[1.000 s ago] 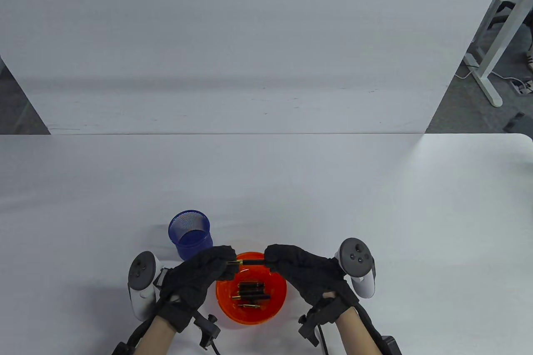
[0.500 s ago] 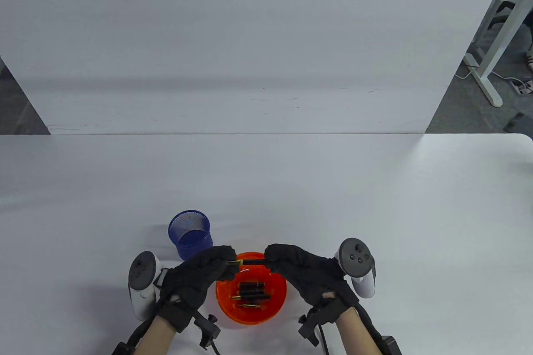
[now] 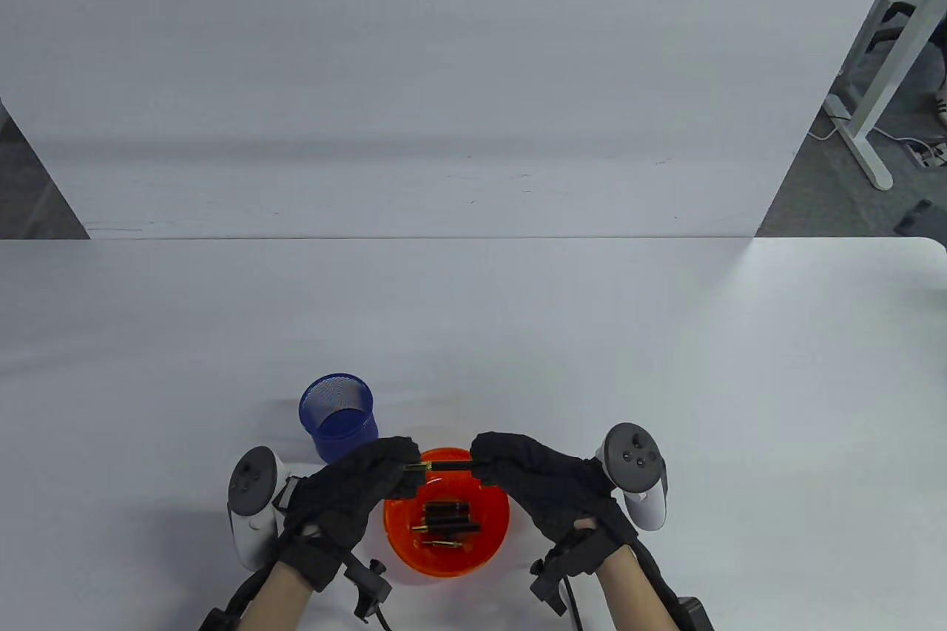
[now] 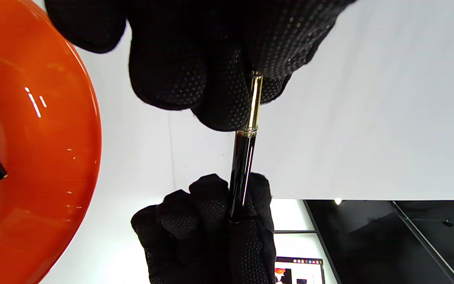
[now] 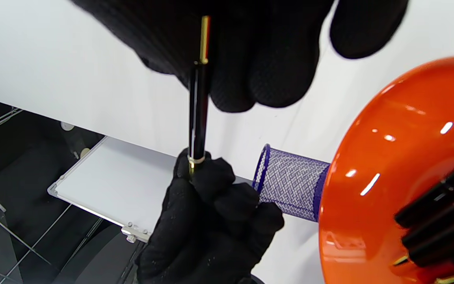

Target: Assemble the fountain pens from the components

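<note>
Black gold-banded pen (image 3: 448, 466) between hands

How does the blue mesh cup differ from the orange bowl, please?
The blue mesh cup is tall, narrow and see-through wire; the glossy orange bowl is wide, shallow and solid. The cup looks empty; the bowl holds black and gold pen parts. The cup stands farther from the person. Both are round and sit on the white table.
</note>
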Demonstrator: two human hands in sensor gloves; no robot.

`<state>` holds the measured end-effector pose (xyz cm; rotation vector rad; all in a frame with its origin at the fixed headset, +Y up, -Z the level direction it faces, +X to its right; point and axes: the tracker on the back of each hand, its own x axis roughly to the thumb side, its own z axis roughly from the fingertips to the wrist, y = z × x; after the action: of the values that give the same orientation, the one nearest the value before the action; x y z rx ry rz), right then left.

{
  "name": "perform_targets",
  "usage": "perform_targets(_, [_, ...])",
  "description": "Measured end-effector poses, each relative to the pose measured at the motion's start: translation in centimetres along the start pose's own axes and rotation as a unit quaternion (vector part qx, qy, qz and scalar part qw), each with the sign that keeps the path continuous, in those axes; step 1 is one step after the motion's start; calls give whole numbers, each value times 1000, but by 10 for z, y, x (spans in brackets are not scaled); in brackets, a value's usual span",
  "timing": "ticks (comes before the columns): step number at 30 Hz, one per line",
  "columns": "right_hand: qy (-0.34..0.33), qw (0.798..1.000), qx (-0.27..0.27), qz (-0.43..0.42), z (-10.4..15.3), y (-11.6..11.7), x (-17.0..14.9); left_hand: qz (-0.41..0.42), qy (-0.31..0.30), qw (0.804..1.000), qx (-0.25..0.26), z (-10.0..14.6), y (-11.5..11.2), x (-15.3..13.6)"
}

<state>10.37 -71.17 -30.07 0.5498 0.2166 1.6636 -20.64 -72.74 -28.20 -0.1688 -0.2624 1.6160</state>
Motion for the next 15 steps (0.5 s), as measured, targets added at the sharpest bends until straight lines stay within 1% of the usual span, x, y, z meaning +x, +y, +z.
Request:
perform_targets(4, [-2, 1000, 1, -4, 0, 0, 1, 2, 1, 1000, 0, 0, 0, 0])
perform_targets(7, [-7, 1000, 13, -3, 0, 0, 2, 3, 1, 1000, 1, 0, 0, 0])
perform_targets(12, [-1, 1000, 3, 13, 0, 0, 2, 0, 1, 1000, 0, 0, 0, 0])
perform_targets(15, [0, 1000, 0, 0, 0, 0, 1, 1, 0, 1000, -2, 0, 0, 0])
